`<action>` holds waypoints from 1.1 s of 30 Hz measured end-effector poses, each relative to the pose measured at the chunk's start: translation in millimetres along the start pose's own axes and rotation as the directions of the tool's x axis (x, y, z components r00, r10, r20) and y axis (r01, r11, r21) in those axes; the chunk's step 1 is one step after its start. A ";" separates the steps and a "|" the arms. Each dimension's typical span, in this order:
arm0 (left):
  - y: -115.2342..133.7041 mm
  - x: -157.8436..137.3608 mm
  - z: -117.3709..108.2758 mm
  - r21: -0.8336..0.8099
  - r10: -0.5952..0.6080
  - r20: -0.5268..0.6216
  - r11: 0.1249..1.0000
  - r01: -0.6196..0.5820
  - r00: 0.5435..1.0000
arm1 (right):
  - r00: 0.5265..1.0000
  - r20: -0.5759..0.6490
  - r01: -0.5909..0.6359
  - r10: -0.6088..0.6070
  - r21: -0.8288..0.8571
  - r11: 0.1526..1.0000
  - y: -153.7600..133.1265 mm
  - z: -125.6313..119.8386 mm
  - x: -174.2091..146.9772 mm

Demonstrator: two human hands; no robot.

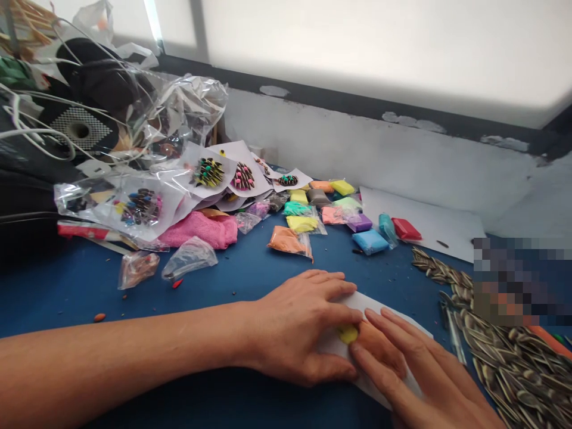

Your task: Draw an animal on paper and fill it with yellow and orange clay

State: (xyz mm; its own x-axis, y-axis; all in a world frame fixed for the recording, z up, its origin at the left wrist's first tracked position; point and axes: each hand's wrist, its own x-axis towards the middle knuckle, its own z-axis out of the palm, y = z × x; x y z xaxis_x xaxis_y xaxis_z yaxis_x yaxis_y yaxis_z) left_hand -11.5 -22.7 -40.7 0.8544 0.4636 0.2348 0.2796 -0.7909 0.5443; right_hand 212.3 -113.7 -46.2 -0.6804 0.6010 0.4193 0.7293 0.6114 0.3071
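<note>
My left hand (308, 328) lies on a sheet of white paper (409, 313), its fingers stretched out toward the right and its thumb apart below them. A small lump of yellow modelling clay (348, 333) sits on the paper between my two hands. From the lower right comes my right hand (420, 363), fingers extended, with fingertips at the right side of the clay. Part of the clay and much of the paper are hidden under the hands.
Several coloured clay packets (370, 241) lie ahead on the blue table (179, 351). Sunflower seeds (504, 357) are heaped at right, beside a pen (454, 333). Seed-and-clay pieces on paper (208, 173), a pink cloth (201, 230) and plastic bags (190, 259) crowd the left.
</note>
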 end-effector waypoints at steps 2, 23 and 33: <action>-0.1 -0.1 0.1 -0.001 0.001 0.003 1.000 -0.001 1.000 | 1.000 -0.021 -0.020 0.019 -0.031 0.999 3.3 -0.4 -0.9; 1.1 0.9 -0.8 0.007 -0.006 0.008 1.000 0.006 1.000 | 0.986 -0.011 -0.167 0.168 0.037 0.985 6.3 -3.2 -0.2; 0.5 -0.5 -0.6 -0.008 -0.002 -0.008 1.000 0.002 1.000 | 0.995 0.089 -0.027 0.034 -0.070 0.997 21.3 -3.7 -7.0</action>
State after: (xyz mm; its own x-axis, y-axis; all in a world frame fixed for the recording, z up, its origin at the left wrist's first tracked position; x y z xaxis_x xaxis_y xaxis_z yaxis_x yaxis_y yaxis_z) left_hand -12.1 -23.1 -40.1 0.8500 0.4689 0.2402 0.2784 -0.7868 0.5509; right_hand 232.9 -106.8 -39.4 -0.6592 0.6646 0.3517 0.7509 0.5574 0.3542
